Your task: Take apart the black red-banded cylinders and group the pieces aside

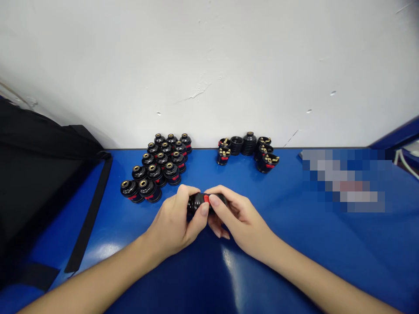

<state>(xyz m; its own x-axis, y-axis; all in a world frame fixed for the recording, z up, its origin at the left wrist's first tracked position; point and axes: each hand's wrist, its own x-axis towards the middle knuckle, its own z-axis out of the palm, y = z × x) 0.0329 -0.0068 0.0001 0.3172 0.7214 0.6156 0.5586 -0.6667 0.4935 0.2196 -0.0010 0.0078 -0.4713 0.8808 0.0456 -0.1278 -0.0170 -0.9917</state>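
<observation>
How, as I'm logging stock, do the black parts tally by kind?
Domed assemblies, grouped at left: 14
Open pieces with brass-coloured contacts: 5
Separate ribbed shells: 2
Held piece, partly covered, counted as one: 1
Total: 22

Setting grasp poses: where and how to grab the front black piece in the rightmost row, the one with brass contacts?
Probably by the round outer wall of the front black piece, pinched left and right, coming from the person's side. A similar piece sits close behind it, and the brass contacts show at its top, so a top grab would likely catch them.
</observation>
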